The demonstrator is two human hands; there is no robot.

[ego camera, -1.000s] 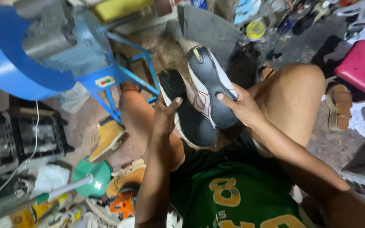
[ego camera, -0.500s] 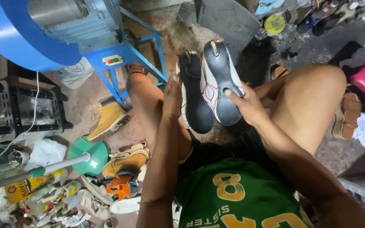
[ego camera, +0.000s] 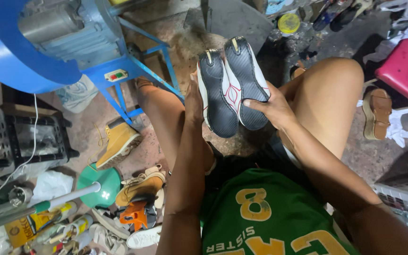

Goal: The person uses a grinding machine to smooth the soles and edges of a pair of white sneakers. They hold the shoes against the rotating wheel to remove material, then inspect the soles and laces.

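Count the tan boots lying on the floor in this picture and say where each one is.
2: one tan boot below the blue machine, another tan boot beside the green stand base. Clutter may hide others.

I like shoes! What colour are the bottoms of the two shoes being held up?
The soles are black with a fine woven-looking texture, seen in the head view.

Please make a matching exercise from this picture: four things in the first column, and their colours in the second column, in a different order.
1. machine frame
2. stool
3. boot on the floor
4. soles of the pair of shoes held between the left hand and right hand

a. tan
b. black
c. blue
d. pink

Pairs: 1-c, 2-d, 3-a, 4-b
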